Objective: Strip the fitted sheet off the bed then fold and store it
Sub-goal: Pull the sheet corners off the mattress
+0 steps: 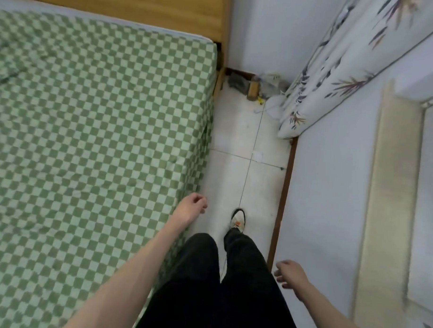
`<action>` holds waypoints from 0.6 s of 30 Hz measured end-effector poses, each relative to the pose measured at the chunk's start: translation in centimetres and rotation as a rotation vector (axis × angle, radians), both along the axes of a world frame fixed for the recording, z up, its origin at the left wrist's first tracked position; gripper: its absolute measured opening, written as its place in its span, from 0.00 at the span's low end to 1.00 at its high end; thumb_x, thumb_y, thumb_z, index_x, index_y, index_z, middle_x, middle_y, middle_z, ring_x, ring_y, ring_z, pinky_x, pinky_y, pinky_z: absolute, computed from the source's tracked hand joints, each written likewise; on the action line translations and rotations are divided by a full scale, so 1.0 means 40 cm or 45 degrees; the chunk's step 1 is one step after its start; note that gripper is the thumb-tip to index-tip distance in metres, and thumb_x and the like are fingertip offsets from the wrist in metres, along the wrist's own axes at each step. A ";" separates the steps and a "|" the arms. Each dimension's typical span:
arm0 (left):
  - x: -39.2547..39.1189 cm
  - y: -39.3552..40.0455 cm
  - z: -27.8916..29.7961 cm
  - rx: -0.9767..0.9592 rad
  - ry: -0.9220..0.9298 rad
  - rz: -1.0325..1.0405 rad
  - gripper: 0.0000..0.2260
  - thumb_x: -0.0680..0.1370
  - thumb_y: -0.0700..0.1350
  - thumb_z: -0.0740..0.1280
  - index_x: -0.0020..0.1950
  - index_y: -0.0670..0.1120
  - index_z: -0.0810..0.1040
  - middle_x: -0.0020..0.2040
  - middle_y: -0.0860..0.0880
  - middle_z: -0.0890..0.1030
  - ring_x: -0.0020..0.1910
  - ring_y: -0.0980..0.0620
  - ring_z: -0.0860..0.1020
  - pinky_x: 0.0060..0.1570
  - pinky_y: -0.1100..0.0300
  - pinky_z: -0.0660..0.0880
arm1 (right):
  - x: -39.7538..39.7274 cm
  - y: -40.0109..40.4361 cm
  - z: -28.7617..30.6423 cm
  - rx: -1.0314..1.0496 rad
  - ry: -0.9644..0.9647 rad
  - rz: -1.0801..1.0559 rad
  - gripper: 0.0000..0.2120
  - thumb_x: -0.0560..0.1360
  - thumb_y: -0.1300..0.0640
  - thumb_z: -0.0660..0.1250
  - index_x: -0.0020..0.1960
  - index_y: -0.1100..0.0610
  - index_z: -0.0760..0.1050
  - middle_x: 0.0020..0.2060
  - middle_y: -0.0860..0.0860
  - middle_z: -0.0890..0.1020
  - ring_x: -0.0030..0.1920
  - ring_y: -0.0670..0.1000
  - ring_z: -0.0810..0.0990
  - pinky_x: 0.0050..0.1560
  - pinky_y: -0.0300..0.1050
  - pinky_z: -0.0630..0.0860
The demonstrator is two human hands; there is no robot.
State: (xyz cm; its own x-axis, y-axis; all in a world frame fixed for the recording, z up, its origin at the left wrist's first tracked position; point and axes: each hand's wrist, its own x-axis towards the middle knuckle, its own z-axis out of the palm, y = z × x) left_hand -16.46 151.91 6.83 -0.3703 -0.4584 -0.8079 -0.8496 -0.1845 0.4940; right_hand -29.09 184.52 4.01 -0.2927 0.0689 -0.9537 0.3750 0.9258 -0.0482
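Note:
A green-and-white checked fitted sheet (89,125) covers the mattress on the left, stretched over its right edge and far corner by the wooden headboard (167,7). My left hand (192,207) hangs just off the bed's right edge, fingers loosely curled, holding nothing. My right hand (290,274) hangs low by the white wall, fingers apart and empty. I stand in the narrow aisle beside the bed, with black trousers and one shoe (238,219) in view.
A narrow strip of white tiled floor (248,145) runs between bed and wall. A patterned curtain (336,70) hangs at the far right. Small clutter (252,87) lies in the far corner. A brown skirting board (283,190) lines the wall.

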 end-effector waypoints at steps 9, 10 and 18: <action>-0.102 -0.273 -0.112 0.009 -0.489 -0.267 0.13 0.83 0.49 0.61 0.63 0.47 0.79 0.59 0.47 0.83 0.59 0.46 0.80 0.61 0.54 0.74 | -0.586 -0.694 0.015 -0.361 0.186 0.201 0.08 0.82 0.55 0.62 0.50 0.55 0.78 0.44 0.53 0.85 0.43 0.52 0.82 0.50 0.51 0.80; -0.143 -0.322 -0.150 -0.016 -0.481 -0.278 0.13 0.83 0.49 0.61 0.63 0.47 0.79 0.60 0.46 0.83 0.59 0.46 0.80 0.61 0.54 0.74 | -0.645 -0.759 -0.017 -0.382 0.211 0.219 0.08 0.82 0.54 0.62 0.50 0.55 0.79 0.44 0.53 0.85 0.44 0.52 0.83 0.49 0.50 0.80; -0.568 -0.746 -0.470 -0.472 -0.272 -0.444 0.18 0.84 0.49 0.61 0.72 0.46 0.72 0.68 0.47 0.77 0.68 0.45 0.72 0.70 0.51 0.68 | -0.944 -1.169 -0.429 -0.324 0.192 0.170 0.08 0.81 0.54 0.64 0.54 0.56 0.79 0.46 0.55 0.86 0.45 0.53 0.84 0.52 0.50 0.80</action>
